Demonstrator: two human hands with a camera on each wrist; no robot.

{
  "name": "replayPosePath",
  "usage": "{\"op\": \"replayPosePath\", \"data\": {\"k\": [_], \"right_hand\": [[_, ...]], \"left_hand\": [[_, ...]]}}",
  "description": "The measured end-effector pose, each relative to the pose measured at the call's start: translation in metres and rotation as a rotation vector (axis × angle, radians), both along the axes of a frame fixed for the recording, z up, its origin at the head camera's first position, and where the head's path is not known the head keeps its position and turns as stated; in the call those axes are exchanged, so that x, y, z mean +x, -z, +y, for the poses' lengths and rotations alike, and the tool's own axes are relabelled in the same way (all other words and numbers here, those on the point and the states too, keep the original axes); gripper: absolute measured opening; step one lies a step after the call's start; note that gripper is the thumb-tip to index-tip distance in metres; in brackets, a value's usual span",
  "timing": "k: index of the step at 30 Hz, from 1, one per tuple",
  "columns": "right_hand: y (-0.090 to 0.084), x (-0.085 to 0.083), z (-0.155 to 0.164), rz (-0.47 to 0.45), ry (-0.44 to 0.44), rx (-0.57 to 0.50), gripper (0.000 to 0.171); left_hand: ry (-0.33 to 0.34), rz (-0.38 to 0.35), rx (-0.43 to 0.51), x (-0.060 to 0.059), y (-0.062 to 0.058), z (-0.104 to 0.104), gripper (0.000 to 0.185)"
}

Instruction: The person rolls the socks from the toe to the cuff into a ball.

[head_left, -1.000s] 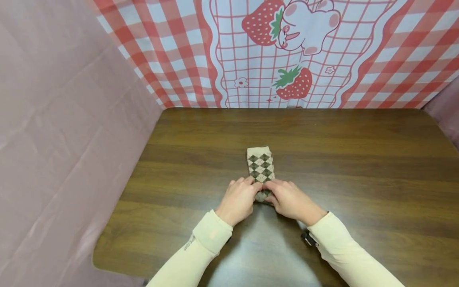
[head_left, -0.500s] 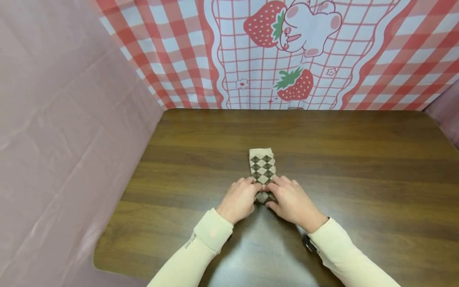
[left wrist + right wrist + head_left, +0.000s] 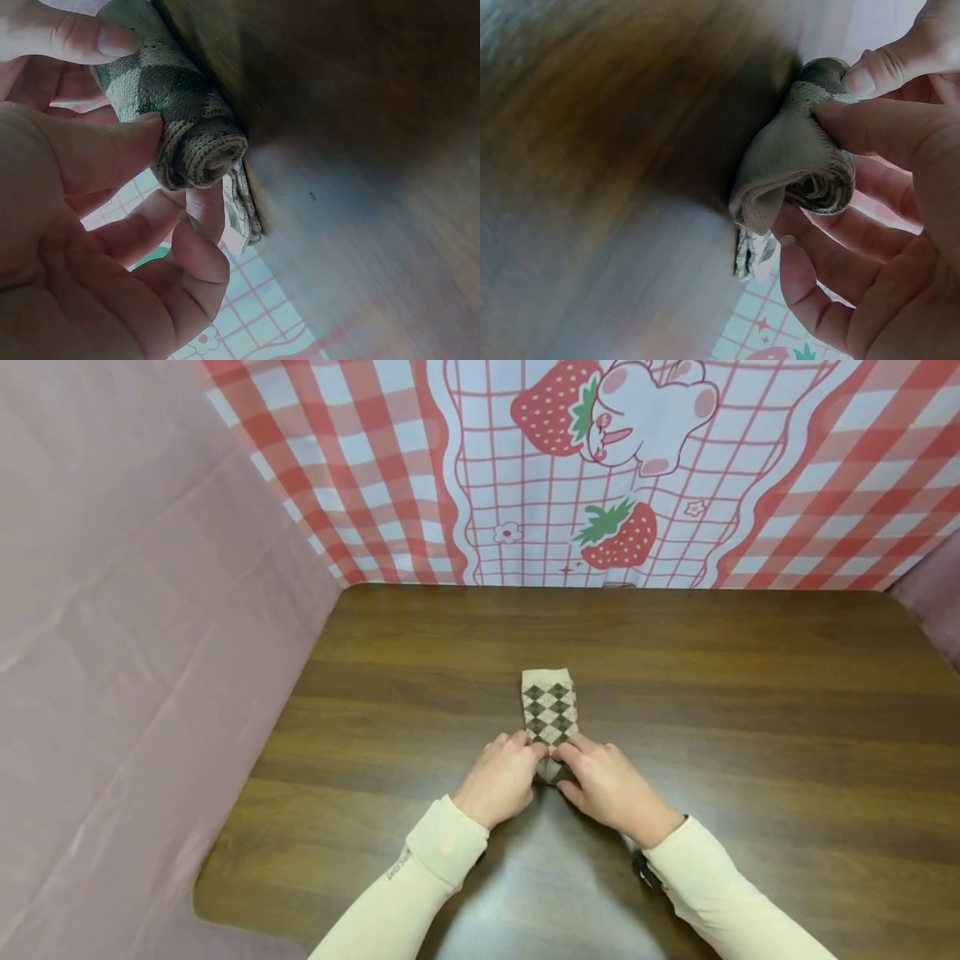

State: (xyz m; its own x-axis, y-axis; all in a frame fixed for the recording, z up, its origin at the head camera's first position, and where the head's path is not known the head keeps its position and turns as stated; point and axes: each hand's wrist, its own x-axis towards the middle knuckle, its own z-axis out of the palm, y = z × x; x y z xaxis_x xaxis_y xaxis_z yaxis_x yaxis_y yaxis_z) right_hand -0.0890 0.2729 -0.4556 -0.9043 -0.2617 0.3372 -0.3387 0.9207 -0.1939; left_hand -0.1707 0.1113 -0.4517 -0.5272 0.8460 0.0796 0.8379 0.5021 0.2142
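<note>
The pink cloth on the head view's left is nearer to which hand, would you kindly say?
Left. The left hand holds the argyle sock on the side facing the pink cloth, without touching the cloth; the right hand holds the opposite side, farther off.

On my head view, a cream sock [image 3: 551, 708] with dark green diamonds lies right of centre, lower end rolled up.

Can pass over the table [image 3: 712, 677] beside or beyond the knit [image 3: 548, 706]; blocked at its near end by left hand [image 3: 498, 779] and right hand [image 3: 613, 789], at far edge by checked cloth [image 3: 375, 460], leftward by pink drape [image 3: 150, 652].
</note>
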Motion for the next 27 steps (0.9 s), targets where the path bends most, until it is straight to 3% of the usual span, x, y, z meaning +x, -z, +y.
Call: {"op": "replayPosePath", "data": {"k": [15, 27], "right_hand": [[-0.005, 0.005, -0.004, -0.021, 0.022, 0.007, 0.028], [-0.001, 0.011, -0.007, -0.022, 0.095, -0.002, 0.036]], "left_hand": [[-0.025, 0.050, 0.030, 0.008, 0.003, -0.005, 0.034], [-0.021, 0.050, -0.021, 0.011, -0.003, -0.003, 0.039]]}}
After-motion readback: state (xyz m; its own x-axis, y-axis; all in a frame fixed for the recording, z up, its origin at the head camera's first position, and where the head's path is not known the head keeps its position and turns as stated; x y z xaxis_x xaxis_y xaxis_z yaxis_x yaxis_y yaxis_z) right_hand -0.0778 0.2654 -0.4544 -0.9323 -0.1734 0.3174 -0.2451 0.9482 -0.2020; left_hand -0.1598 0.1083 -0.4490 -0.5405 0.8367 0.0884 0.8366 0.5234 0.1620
